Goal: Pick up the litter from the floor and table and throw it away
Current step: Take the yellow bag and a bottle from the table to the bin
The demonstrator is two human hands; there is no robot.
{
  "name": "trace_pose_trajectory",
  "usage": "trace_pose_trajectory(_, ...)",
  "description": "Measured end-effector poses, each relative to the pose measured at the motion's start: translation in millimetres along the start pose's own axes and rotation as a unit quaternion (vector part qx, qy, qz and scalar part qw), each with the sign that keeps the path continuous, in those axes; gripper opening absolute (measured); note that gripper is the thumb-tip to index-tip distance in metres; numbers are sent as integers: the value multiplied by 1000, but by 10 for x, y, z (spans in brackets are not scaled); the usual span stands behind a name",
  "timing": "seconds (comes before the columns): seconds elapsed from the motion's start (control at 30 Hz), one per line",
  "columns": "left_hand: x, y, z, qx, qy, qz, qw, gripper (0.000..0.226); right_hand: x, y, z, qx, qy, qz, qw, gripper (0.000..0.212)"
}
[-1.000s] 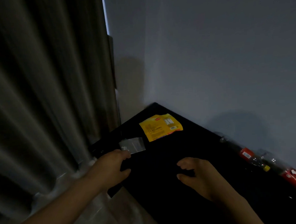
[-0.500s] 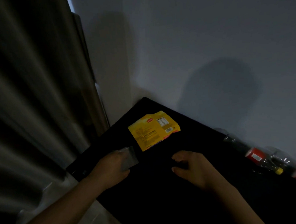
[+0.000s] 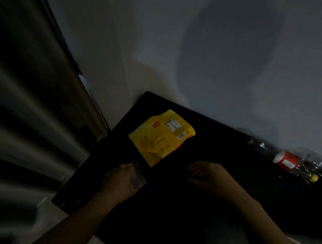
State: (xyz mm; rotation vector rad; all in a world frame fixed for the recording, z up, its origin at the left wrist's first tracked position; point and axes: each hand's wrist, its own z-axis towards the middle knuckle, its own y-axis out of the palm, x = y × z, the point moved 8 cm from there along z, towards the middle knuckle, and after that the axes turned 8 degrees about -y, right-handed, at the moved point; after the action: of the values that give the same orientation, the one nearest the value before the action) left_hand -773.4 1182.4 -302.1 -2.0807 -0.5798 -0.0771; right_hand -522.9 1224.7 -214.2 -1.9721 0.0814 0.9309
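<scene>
Yellow is the brightest thing here: a flat yellow wrapper lying printed side up on the black table, near the far corner by the wall. My left hand is curled round a small grey wrapper, thumb and fingers pinching it just beside the yellow one's near corner. Whether the grey piece touches the table top I cannot tell in this dim light. My right hand is over the table, to the right of the left one, fingers loosely bent and holding nothing. On the table's right side, by the wall, lie clear plastic bottles with red labels — too blurred to count. A grey curtain hangs in folds at the left.
</scene>
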Motion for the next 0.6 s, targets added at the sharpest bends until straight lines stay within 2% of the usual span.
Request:
trace_pose_trajectory(0.17, -111, 119, 306, -26, 6, 56, 998, 78, 63, 138, 142, -8, 25, 8, 1000, 40)
trace_pose_trajectory(0.3, -251, 284, 425, -42, -3, 113, 993, 111, 25, 238, 269, -10, 37, 10, 999, 41)
trace_pose_trajectory(0.4, -306, 358, 483, -45, 10, 130, 990, 109, 24, 269, 326, -1, 47, 22, 999, 40)
trace_pose_trajectory(0.6, -306, 398, 528, -3, 19, 131, 991, 106, 119, 379, 355, -2, 74, 42, 996, 36)
